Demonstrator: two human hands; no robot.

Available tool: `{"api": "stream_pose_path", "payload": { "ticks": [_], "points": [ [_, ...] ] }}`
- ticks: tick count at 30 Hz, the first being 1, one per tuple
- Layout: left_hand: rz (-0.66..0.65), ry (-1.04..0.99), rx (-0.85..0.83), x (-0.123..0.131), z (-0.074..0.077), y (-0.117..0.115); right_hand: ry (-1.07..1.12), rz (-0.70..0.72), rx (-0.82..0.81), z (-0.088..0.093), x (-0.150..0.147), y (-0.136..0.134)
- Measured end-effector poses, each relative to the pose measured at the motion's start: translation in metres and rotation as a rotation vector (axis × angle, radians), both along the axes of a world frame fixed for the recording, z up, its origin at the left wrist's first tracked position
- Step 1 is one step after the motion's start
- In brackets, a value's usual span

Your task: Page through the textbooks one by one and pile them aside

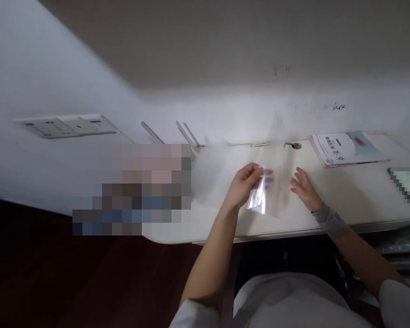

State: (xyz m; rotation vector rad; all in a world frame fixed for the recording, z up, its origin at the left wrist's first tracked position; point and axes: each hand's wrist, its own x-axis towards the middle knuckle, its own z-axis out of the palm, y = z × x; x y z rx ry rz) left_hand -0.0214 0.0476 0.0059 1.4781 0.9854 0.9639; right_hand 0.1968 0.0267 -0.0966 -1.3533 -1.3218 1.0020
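A: Starting with the head view, the only one, and taking 12 o'clock as the top of it: where's the clear plastic sleeve [269, 193]?
B: Above the white desk [212, 200], between the two hands. From the left hand [248, 182] it spreads out at 3 o'clock.
A: So the left is the nearer one?
B: It's on it. The left thumb and finger pinch the sleeve's near side, and more left fingers show through the film, behind it.
A: And its long axis?
B: Roughly 7 to 1 o'clock, as far as I can tell. The shiny bottom end, towards 6 from the grip, is plain; the upper part fades into the pale background, so I can't say where it stops.
A: What about the right hand [304, 189]?
B: At 3 o'clock from the sleeve, fingers spread and curved towards it, with nothing visible in its grasp. The fingertips are just beside the far edge; that edge is too faint to tell whether they touch.
A: Anything near that hand?
B: A book [348, 148], between 1 and 2 o'clock from it, lying flat on the desk.
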Motion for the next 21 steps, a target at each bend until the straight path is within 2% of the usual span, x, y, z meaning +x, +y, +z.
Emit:
{"api": "stream_pose_path", "payload": {
  "ticks": [2,4,8,11,12,14,16,17,19,21],
  "points": [
    [0.046,-0.166,-0.064,0.003,0.002,-0.005,0.254,-0.008,-0.085,0.015,0.007,-0.007],
    [0.086,-0.234,-0.123,0.008,-0.002,-0.007,0.369,0.033,-0.07,0.032,0.009,-0.016],
    [0.068,-0.359,-0.231,0.023,-0.008,-0.008,0.406,0.146,-0.033,0.049,0.004,-0.023],
    [0.033,-0.498,-0.276,0.033,0.001,-0.007,0.382,0.115,-0.046,0.048,0.004,-0.021],
    [0.014,-0.553,-0.278,0.037,0.006,-0.006,0.355,0.079,0.017,0.047,0.003,-0.024],
    [-0.034,-0.655,-0.271,0.049,0.019,-0.006,0.247,0.009,0.264,0.044,-0.005,-0.035],
    [-0.1,-0.721,-0.266,0.064,0.032,-0.008,0.027,-0.061,0.534,0.042,-0.019,-0.053],
    [-0.137,-0.745,-0.266,0.071,0.038,-0.01,-0.126,-0.107,0.611,0.04,-0.026,-0.062],
    [-0.204,-0.784,-0.269,0.082,0.049,-0.017,-0.396,-0.275,0.654,0.037,-0.035,-0.073],
    [-0.221,-0.806,-0.258,0.081,0.059,-0.025,-0.562,-0.438,0.633,0.034,-0.029,-0.073]
  ]
}}
